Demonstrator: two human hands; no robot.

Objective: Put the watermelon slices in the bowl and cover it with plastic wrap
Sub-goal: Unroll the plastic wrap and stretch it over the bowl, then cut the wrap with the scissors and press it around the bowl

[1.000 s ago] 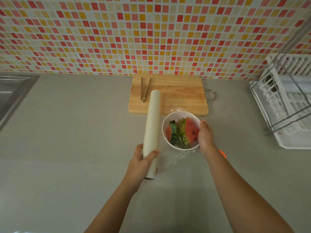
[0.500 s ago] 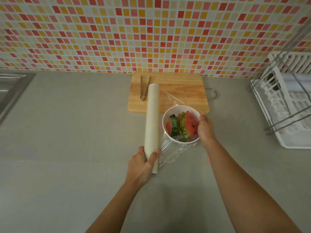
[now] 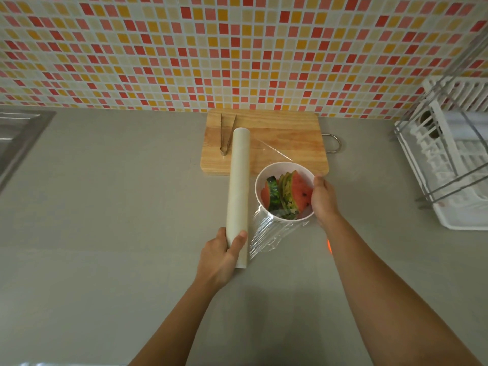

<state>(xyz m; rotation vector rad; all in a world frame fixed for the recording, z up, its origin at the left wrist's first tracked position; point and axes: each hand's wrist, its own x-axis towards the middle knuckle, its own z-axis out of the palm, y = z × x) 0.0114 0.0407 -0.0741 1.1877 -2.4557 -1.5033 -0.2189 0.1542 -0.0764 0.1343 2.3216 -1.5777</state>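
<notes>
A white bowl (image 3: 277, 168) stands on the grey counter just in front of the cutting board, with several watermelon slices (image 3: 289, 195) standing in it. My right hand (image 3: 323, 200) presses against the bowl's right rim. My left hand (image 3: 221, 256) is shut on the near end of a long white plastic wrap roll (image 3: 239, 180), which lies left of the bowl and points away from me. A clear sheet of film (image 3: 266, 233) stretches from the roll across the bowl and wrinkles at the bowl's near side.
A wooden cutting board (image 3: 285, 136) lies against the tiled wall, with metal tongs (image 3: 227, 134) on its left part. A white dish rack (image 3: 454, 159) fills the right edge. A steel sink (image 3: 18, 133) is at the far left.
The roll has shifted slightly left and away from the bowl, and the film has pulled tighter, bunching in wrinkles at the bowl's near side. My right hand stays on the rim.
</notes>
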